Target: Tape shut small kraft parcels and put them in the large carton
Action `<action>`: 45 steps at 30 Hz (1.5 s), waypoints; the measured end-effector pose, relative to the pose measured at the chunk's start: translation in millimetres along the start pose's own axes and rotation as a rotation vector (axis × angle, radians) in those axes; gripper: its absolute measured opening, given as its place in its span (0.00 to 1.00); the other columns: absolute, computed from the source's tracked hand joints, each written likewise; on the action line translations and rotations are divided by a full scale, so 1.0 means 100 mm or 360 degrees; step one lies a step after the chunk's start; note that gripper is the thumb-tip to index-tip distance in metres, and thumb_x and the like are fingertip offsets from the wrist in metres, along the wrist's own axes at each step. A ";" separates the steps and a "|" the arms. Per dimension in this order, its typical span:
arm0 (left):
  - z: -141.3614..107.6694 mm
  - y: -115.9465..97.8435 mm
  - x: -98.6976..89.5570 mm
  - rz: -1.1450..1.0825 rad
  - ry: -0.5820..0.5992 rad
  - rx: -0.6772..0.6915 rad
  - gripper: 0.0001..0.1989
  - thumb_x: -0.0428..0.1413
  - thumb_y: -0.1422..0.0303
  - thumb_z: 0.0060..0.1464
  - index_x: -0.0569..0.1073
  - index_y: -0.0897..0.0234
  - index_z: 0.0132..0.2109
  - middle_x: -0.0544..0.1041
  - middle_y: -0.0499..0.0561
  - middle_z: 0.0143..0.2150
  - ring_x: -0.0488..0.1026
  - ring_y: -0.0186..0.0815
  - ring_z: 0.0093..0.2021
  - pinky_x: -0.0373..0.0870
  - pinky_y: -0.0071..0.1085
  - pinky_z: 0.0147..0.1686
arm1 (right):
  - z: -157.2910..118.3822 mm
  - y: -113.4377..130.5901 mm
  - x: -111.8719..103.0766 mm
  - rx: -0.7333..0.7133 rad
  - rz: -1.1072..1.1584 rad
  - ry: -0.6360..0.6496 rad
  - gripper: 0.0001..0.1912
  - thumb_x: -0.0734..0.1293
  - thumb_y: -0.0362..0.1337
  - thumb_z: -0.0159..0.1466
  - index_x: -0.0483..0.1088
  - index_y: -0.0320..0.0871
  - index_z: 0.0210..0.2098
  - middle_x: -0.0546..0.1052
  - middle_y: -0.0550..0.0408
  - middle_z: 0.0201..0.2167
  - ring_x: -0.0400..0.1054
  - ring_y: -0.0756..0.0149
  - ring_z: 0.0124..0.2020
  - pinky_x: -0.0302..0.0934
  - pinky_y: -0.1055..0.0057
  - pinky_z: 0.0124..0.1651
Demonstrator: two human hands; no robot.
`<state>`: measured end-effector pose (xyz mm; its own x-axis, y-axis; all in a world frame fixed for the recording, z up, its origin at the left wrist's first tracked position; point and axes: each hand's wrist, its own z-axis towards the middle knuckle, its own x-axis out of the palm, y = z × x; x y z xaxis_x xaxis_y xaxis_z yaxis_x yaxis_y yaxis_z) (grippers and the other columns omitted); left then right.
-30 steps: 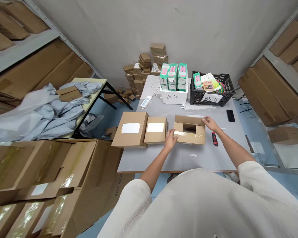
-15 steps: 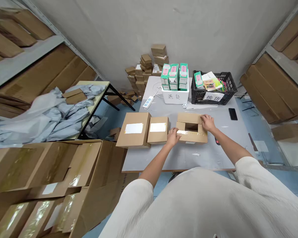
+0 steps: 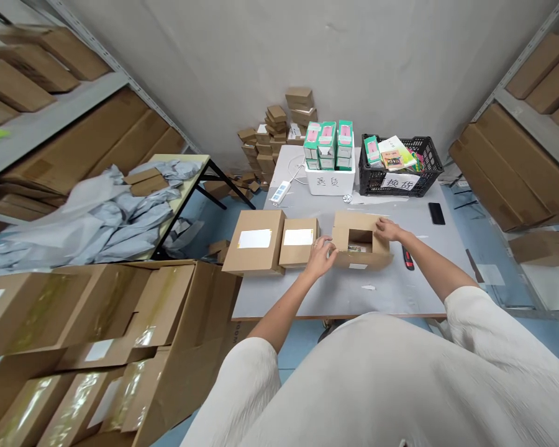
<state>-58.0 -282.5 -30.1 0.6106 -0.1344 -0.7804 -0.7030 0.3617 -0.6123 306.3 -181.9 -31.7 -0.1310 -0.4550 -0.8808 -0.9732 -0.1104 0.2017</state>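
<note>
A small brown cardboard box (image 3: pixel 351 259) stands on the grey-covered table between my hands, its top partly unfolded. Through the opening, something with a printed surface shows inside, too small to make out. My right hand (image 3: pixel 388 230) pinches the flap at the box's far right corner. At the left edge, my left hand (image 3: pixel 322 256) has its bent fingers closed on the side of the box. To the left stand a smaller closed box (image 3: pixel 299 251) and a larger one (image 3: pixel 256 257), each with a white label. A red and black box cutter (image 3: pixel 407 258) lies beside my right forearm.
At the table's back are a white bin (image 3: pixel 330 184) of green and pink boxes and a black crate (image 3: pixel 371 185). A phone (image 3: pixel 436 213) lies at right, a power strip (image 3: pixel 280 193) at back left. A large carton (image 3: pixel 205 335) of taped boxes stands left.
The near flap with shiny tape has swung down toward me, exposing the inside of the box. My left hand has lifted slightly and curled. The box cutter shows more fully.
</note>
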 end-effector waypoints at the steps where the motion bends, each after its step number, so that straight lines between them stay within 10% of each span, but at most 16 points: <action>1: -0.04 -0.02 -0.02 -0.0014 -0.0003 0.0024 0.09 0.53 0.63 0.72 0.77 0.59 0.45 0.74 0.59 0.64 0.66 0.49 0.71 0.65 0.49 0.69 | 0.00 0.00 0.00 0.0004 -0.0004 -0.0004 0.32 0.58 0.55 0.75 0.71 0.46 0.70 0.58 0.42 0.80 0.54 0.39 0.78 0.59 0.41 0.74; 8: -0.31 0.00 -0.05 0.0004 0.0276 0.0103 0.05 0.62 0.64 0.66 0.79 0.59 0.44 0.74 0.57 0.62 0.71 0.50 0.66 0.69 0.49 0.66 | -0.04 0.03 0.07 0.0049 0.0013 -0.0083 0.34 0.61 0.55 0.73 0.69 0.46 0.72 0.55 0.43 0.82 0.51 0.35 0.79 0.58 0.38 0.74; 12: -0.37 0.01 0.03 0.0227 0.0524 0.0291 0.29 0.69 0.68 0.58 0.74 0.56 0.65 0.69 0.60 0.70 0.65 0.54 0.72 0.65 0.53 0.70 | -0.11 0.08 0.12 0.0099 0.0044 -0.0100 0.37 0.62 0.57 0.72 0.65 0.46 0.74 0.50 0.43 0.83 0.45 0.37 0.81 0.54 0.39 0.76; 17: -0.09 -0.13 0.20 0.0688 0.0742 0.0535 0.48 0.75 0.70 0.48 0.67 0.57 0.74 0.57 0.66 0.80 0.53 0.60 0.80 0.52 0.61 0.76 | -0.18 0.17 0.18 0.0129 0.0024 -0.0103 0.44 0.65 0.58 0.70 0.56 0.45 0.79 0.44 0.41 0.84 0.38 0.40 0.83 0.45 0.42 0.79; 21: 0.14 -0.25 0.25 0.0901 0.0900 0.0748 0.40 0.76 0.67 0.45 0.76 0.58 0.66 0.60 0.64 0.80 0.51 0.62 0.81 0.42 0.65 0.78 | -0.19 0.24 0.24 0.0189 0.0003 -0.0092 0.53 0.66 0.62 0.68 0.47 0.44 0.81 0.39 0.38 0.85 0.34 0.40 0.84 0.40 0.42 0.80; 27: -0.03 -0.26 0.01 0.0959 0.0644 0.0661 0.46 0.75 0.59 0.48 0.69 0.54 0.72 0.64 0.63 0.78 0.50 0.61 0.81 0.31 0.68 0.78 | -0.19 0.28 0.30 0.0210 0.0012 -0.0094 0.54 0.65 0.60 0.68 0.42 0.42 0.82 0.36 0.37 0.85 0.31 0.42 0.84 0.38 0.42 0.80; 34: -0.29 -0.06 -0.21 0.0794 0.0361 0.0046 0.62 0.74 0.52 0.47 0.54 0.65 0.81 0.59 0.76 0.78 0.42 0.69 0.83 0.21 0.71 0.76 | -0.18 0.21 0.31 0.0187 0.0070 -0.0138 0.52 0.65 0.62 0.68 0.47 0.44 0.82 0.40 0.37 0.84 0.35 0.39 0.84 0.41 0.40 0.79; 40: 0.00 0.16 -0.13 0.0661 0.0548 -0.0133 0.64 0.77 0.49 0.42 0.57 0.62 0.78 0.72 0.73 0.67 0.63 0.71 0.73 0.36 0.72 0.75 | -0.17 0.16 0.30 0.0160 0.0097 -0.0148 0.52 0.66 0.62 0.67 0.49 0.45 0.81 0.42 0.36 0.84 0.36 0.38 0.83 0.44 0.38 0.78; 45: 0.47 0.19 -0.09 0.0662 0.0861 -0.0090 0.72 0.81 0.51 0.34 0.53 0.58 0.81 0.56 0.76 0.79 0.66 0.73 0.71 0.64 0.61 0.67 | -0.22 0.18 0.23 0.0176 0.0171 -0.0092 0.51 0.66 0.59 0.68 0.50 0.44 0.81 0.40 0.38 0.85 0.35 0.41 0.84 0.44 0.41 0.79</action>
<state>-59.6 -230.6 -28.4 0.0277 -0.4418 -0.8967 -0.8667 0.4363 -0.2418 290.3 -213.5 -38.9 -0.2431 -0.4068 -0.8806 -0.9674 0.0357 0.2506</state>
